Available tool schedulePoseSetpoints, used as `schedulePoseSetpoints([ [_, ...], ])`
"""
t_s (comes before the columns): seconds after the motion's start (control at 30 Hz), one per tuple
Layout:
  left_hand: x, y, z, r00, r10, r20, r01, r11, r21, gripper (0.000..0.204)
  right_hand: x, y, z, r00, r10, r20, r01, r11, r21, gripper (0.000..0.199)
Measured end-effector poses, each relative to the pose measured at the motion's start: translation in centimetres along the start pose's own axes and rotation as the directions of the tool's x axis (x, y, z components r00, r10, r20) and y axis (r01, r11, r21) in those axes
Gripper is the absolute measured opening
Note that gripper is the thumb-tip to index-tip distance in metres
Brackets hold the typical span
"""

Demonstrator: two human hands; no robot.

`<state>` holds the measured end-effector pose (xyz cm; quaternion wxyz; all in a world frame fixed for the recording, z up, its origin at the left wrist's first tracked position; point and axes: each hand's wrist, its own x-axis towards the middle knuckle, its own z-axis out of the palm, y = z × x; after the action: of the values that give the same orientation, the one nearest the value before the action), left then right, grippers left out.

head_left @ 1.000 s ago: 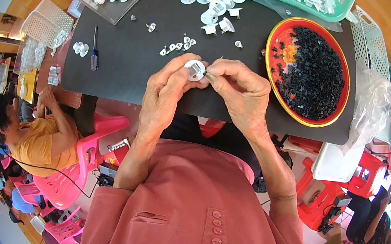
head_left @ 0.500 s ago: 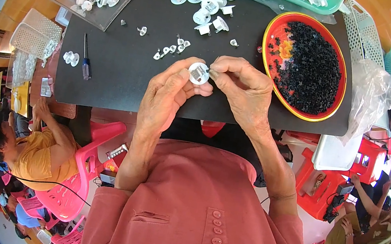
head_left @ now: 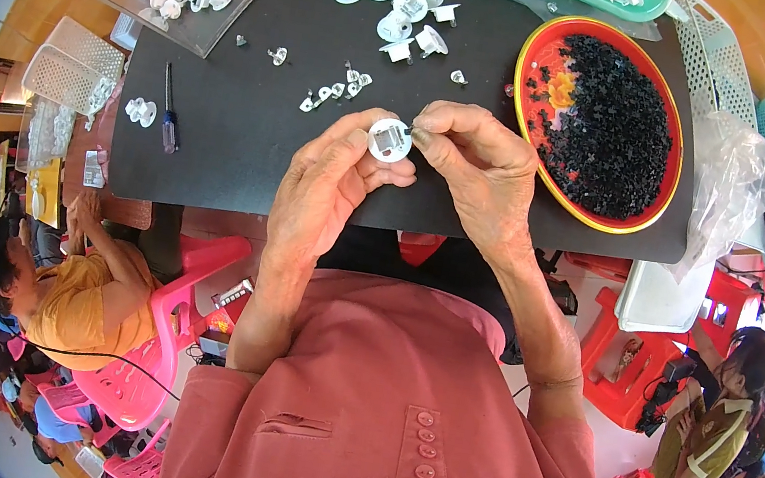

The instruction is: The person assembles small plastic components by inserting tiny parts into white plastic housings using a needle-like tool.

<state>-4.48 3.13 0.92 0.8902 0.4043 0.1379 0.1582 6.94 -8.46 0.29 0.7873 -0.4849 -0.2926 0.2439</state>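
Centrally, above the near edge of the black desk mat (head_left: 247, 150), the left hand (head_left: 326, 186) holds a small white round plastic housing (head_left: 389, 139) pinched between thumb and curled fingers, its open face turned up toward the camera. The right hand (head_left: 482, 170) lies immediately to the right of the housing, thumb and forefinger closed on a tiny part at the housing's right rim; the part is too small to identify. Both hands touch the housing, so neither must reach. Its axis runs roughly vertical, and the insertion line runs left-right. Far right stands a red, yellow-rimmed bowl (head_left: 526, 142) of small black granular pieces. Loose white moulded housings (head_left: 397, 25) and small metal clips (head_left: 330, 93) lie far of the hands; a blue-handled screwdriver (head_left: 170, 108) lies to the left.
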Motion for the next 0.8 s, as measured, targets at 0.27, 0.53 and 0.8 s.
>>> schedulePoseSetpoints([
  [0.27, -0.18, 0.00, 0.20, 1.000, 0.020, -0.024, -0.019, 0.998, 0.056, 0.033, -0.03, -0.08, 0.08, 1.000, 0.003, 0.003, -0.003, 1.000, 0.016, 0.011],
  [0.53, -0.43, -0.03, 0.13, 0.999, 0.037, -0.036, -0.035, 0.997, 0.068, 0.033, -0.19, -0.23, 0.19, 1.000, -0.011, 0.005, 0.012, 0.997, -0.083, 0.012],
  [0.8, -0.63, -0.04, 0.05, 0.997, 0.063, -0.041, -0.058, 0.993, 0.107, 0.034, -0.21, -0.24, 0.33, 1.000, -0.016, 0.015, 0.018, 0.992, -0.122, 0.012],
])
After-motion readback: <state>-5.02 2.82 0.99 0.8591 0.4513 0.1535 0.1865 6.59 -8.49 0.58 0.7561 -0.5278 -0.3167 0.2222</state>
